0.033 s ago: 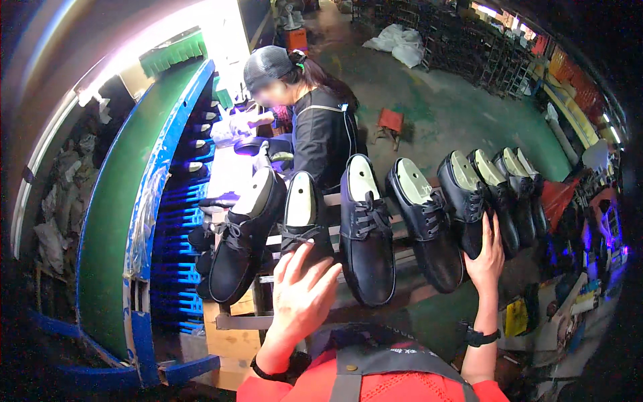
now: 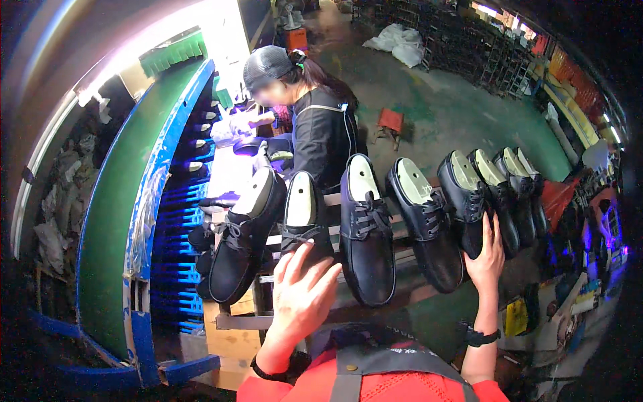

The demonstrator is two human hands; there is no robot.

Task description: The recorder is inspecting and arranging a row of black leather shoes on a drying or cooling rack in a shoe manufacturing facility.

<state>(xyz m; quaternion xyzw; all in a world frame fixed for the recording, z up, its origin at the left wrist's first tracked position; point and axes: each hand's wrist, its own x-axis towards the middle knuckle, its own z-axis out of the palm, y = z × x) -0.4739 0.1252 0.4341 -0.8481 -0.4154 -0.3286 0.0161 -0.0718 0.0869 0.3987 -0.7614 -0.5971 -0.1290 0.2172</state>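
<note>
Black lace-up shoes with pale insoles stand in a row on a metal rack, toes pointing toward me. My left hand (image 2: 305,295) is closed over the toe of the second shoe (image 2: 299,204) from the left, fingers lying across its front. My right hand (image 2: 485,258) grips the toe of a shoe (image 2: 463,175) further right, its fingers along one side and its thumb on the other. Between my hands are two more shoes, a middle one (image 2: 367,258) and one beside it (image 2: 432,248). The leftmost shoe (image 2: 234,258) tilts outward beside my left hand.
A green conveyor belt (image 2: 117,201) with a blue frame runs along the left. Behind the rack, a co-worker in a dark top (image 2: 318,127) bends over a brightly lit bench. A red stool (image 2: 390,122) stands on the floor beyond. More shoes (image 2: 519,171) continue at right.
</note>
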